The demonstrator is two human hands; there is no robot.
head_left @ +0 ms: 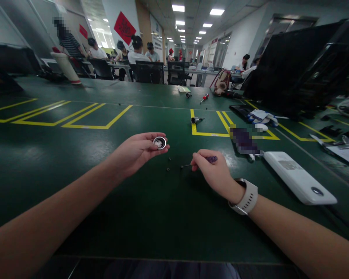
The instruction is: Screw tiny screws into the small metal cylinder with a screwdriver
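A round metal part with a shiny rim and a dark inside is pinched in my left hand, its open face turned toward me. My right hand is closed around a small screwdriver with a purple handle. The thin shaft points left, and a tiny dark piece sits at its tip, by the tabletop; whether it clings to the tip I cannot tell. Between the hands lie two more small pieces, a dark bit and a nut-like ring.
Beyond my hands a metal cylindrical part rests on yellow tape, with a red screwdriver farther back. To the right are a white power bank, a blurred dark object and gloves. People sit at desks behind.
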